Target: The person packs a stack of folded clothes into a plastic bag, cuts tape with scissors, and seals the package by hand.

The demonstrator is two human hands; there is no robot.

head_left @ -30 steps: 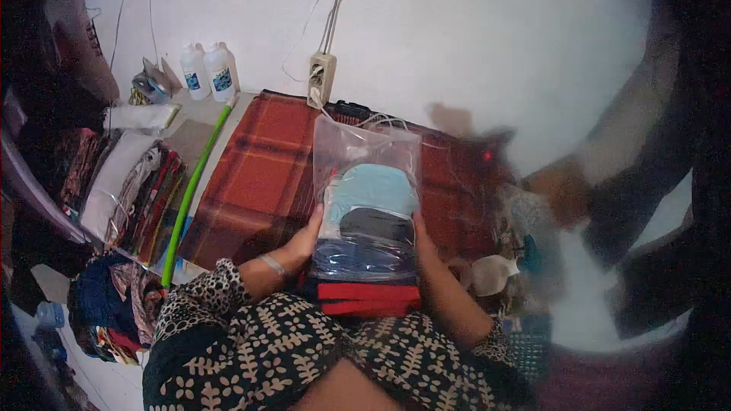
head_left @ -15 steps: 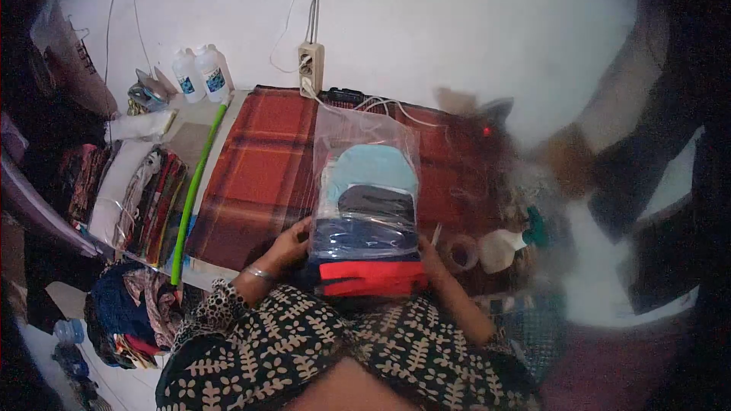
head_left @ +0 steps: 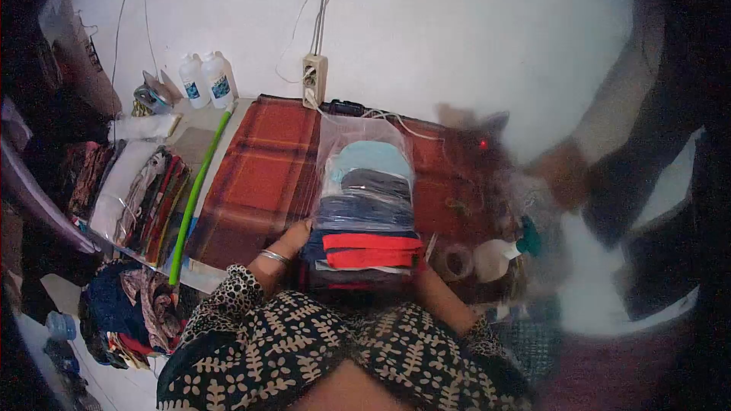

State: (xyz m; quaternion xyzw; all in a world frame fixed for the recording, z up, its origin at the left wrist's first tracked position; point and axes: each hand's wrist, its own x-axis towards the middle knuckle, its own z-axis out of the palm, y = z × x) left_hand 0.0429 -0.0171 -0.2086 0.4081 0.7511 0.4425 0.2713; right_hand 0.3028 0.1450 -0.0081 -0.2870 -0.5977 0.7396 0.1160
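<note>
Clothes: clasped between left hand and right hand. Bag: beyond grip; more clothes now show outside, coverage partial.

Left grip and right grip hold a clear bag of cloth.

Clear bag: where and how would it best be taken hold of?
Probably by both long sides, level with the folded cloth, coming from left and right at once. The cloth fills out the bag there, giving some thickness to press against; the far end shows no cloth inside and would likely crumple.
</note>
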